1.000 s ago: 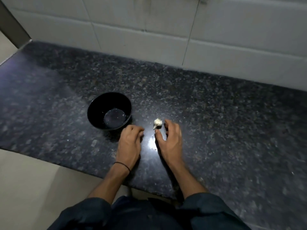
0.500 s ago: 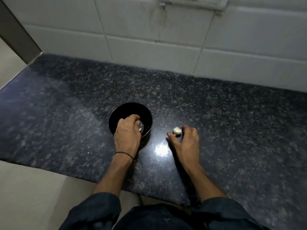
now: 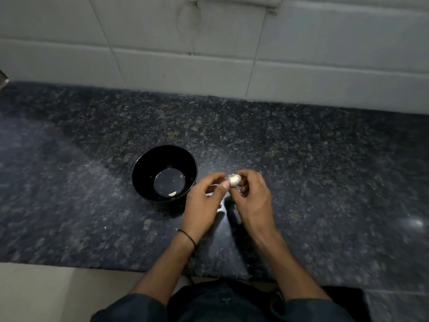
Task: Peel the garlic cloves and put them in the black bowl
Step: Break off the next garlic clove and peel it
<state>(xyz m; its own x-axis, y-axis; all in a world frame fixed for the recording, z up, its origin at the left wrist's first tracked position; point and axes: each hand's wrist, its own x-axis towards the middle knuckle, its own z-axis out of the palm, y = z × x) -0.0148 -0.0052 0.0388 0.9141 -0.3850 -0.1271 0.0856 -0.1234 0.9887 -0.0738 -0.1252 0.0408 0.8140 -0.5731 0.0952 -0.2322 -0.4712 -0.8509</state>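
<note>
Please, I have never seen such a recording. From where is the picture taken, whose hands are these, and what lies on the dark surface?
No machine here: a person wears a camera on the head, so you look down at their own hands. The left hand and right hand together pinch a small white garlic above a dark stone counter. Beside the left hand stands a black bowl holding one pale piece, probably a peeled clove. Behind is a tiled wall.

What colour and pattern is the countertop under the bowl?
The polished stone countertop is black with grey and brownish speckles, best seen in the head view.
</note>
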